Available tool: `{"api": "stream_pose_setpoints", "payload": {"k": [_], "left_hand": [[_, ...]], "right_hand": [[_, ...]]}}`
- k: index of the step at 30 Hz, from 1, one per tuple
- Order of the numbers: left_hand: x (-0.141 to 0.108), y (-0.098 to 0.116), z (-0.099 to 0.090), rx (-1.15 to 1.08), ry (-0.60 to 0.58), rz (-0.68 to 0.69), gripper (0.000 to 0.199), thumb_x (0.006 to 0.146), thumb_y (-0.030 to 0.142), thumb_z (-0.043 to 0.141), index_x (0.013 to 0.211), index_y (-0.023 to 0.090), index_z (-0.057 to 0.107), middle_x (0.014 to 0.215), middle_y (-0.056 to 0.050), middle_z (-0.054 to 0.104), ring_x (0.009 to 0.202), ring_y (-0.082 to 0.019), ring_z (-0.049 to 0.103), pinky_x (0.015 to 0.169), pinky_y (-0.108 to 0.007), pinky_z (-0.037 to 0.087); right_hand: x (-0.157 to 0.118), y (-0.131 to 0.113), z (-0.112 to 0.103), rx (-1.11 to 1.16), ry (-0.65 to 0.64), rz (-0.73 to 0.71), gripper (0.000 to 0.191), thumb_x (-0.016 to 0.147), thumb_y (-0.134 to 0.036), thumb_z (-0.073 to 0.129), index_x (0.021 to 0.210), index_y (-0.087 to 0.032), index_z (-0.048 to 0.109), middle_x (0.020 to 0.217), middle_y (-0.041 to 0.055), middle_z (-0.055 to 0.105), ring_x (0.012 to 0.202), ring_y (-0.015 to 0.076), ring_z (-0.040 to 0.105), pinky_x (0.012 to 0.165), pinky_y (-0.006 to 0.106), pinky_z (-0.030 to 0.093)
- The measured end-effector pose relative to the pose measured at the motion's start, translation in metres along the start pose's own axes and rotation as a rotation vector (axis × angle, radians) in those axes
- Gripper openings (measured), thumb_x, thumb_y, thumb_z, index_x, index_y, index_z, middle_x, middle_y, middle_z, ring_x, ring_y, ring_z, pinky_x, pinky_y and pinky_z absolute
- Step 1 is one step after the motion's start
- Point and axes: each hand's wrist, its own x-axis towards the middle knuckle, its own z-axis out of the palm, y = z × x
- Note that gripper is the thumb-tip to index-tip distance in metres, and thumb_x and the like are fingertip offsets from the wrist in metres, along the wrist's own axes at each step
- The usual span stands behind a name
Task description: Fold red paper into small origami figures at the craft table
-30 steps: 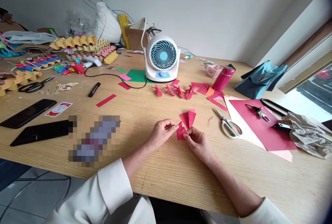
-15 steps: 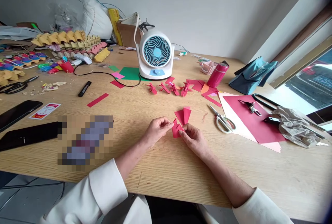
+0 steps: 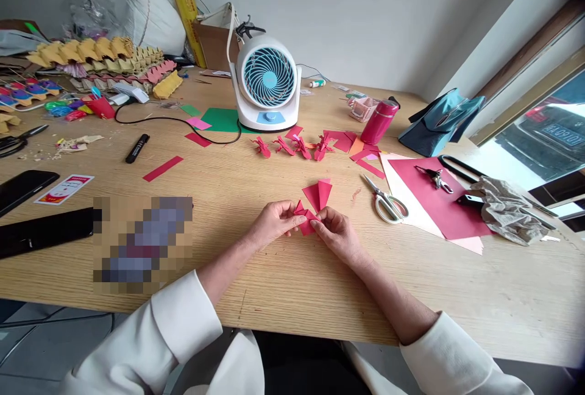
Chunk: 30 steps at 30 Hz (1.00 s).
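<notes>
Between my two hands is a small piece of folded red paper (image 3: pixel 307 228), with a pointed flap standing up on its left side. My left hand (image 3: pixel 276 222) pinches its left side between thumb and fingers. On the right side, my right hand (image 3: pixel 338 235) grips it, thumb pressed on the front. Just beyond lies another folded red paper piece (image 3: pixel 319 194), flat on the table. Farther back stands a row of several small red folded paper figures (image 3: pixel 301 147). White-handled scissors (image 3: pixel 387 201) rest to the right of my right hand.
A white fan (image 3: pixel 269 83) stands at the back middle. Right of it are a pink bottle (image 3: pixel 380 122), a blue bag (image 3: pixel 441 122) and large red sheets (image 3: pixel 434 200) bearing keys. To the left lie a black marker (image 3: pixel 137 149), a red strip (image 3: pixel 163 168) and dark phones (image 3: pixel 46 231).
My left fingers have closed further over the folded paper's left side, and its flap now points up. The view has shifted slightly, so everything sits a little higher and more to the left.
</notes>
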Motion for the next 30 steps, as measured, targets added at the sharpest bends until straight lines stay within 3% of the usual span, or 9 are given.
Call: {"api": "stream_pose_setpoints", "payload": {"k": [4, 10, 15, 24, 30], "left_hand": [[-0.0007, -0.0008, 0.0013, -0.005, -0.017, -0.001, 0.033, 0.076, 0.044, 0.071, 0.076, 0.014, 0.059, 0.067, 0.001, 0.057, 0.055, -0.008, 0.048, 0.049, -0.02, 0.037], [0.0011, -0.0038, -0.0014, 0.041, 0.022, 0.047, 0.03, 0.078, 0.043, 0.068, 0.073, 0.015, 0.057, 0.061, 0.004, 0.05, 0.051, -0.006, 0.04, 0.047, -0.019, 0.031], [0.0011, -0.0031, -0.002, 0.03, -0.019, 0.038, 0.03, 0.079, 0.043, 0.067, 0.076, 0.015, 0.058, 0.064, 0.004, 0.051, 0.052, -0.007, 0.042, 0.048, -0.019, 0.033], [-0.0003, -0.005, 0.0003, 0.282, -0.045, 0.119, 0.03, 0.081, 0.039, 0.065, 0.065, 0.015, 0.057, 0.058, 0.004, 0.047, 0.056, -0.008, 0.041, 0.052, -0.021, 0.031], [-0.0016, -0.0009, 0.0013, 0.331, -0.046, 0.13, 0.029, 0.081, 0.037, 0.065, 0.064, 0.014, 0.056, 0.059, 0.003, 0.05, 0.058, -0.009, 0.044, 0.053, -0.021, 0.032]], "right_hand": [[-0.0024, -0.0035, 0.0012, -0.021, -0.028, -0.026, 0.032, 0.083, -0.048, 0.067, 0.076, -0.019, 0.054, 0.06, -0.0025, 0.052, 0.053, 0.011, 0.044, 0.051, 0.025, 0.033], [-0.0032, -0.0064, -0.0008, -0.016, -0.058, 0.009, 0.036, 0.086, -0.053, 0.06, 0.077, -0.019, 0.055, 0.058, -0.0019, 0.053, 0.052, 0.0115, 0.045, 0.052, 0.025, 0.034], [-0.0033, -0.0077, -0.002, -0.036, -0.056, 0.005, 0.036, 0.088, -0.052, 0.058, 0.077, -0.018, 0.055, 0.061, -0.0014, 0.052, 0.055, 0.0119, 0.045, 0.053, 0.026, 0.034], [-0.004, -0.0042, 0.0015, -0.076, -0.044, -0.06, 0.026, 0.09, -0.044, 0.056, 0.079, -0.02, 0.055, 0.067, -0.0005, 0.053, 0.059, 0.0127, 0.044, 0.056, 0.026, 0.036], [-0.0043, -0.0064, 0.0005, -0.142, -0.065, -0.083, 0.024, 0.092, -0.041, 0.053, 0.08, -0.02, 0.054, 0.067, -0.001, 0.052, 0.059, 0.0125, 0.044, 0.056, 0.026, 0.035]]}}
